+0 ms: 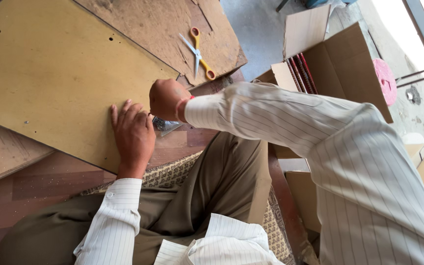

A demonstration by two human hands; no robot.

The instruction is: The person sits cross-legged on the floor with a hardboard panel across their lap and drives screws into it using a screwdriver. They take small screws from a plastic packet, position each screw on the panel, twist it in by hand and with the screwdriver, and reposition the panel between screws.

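Observation:
My left hand (133,135) lies flat, fingers spread, on the near edge of a large tan board (50,83). Just to its right, my right hand (165,98) is closed in a fist at the board's corner. It grips a small shiny metal tool (167,126) whose tip sticks out below the fist, over the reddish wooden floor. A red thread circles the right wrist. Both arms are in white striped sleeves. How the tool meets the board edge is hidden by the hands.
Scissors (199,54) with yellow and orange handles lie on a worn brown board (153,24) beyond the tan one. Open cardboard boxes (342,64) stand at the right beside a pink object (384,81). A patterned mat (177,171) lies under my olive-trousered legs.

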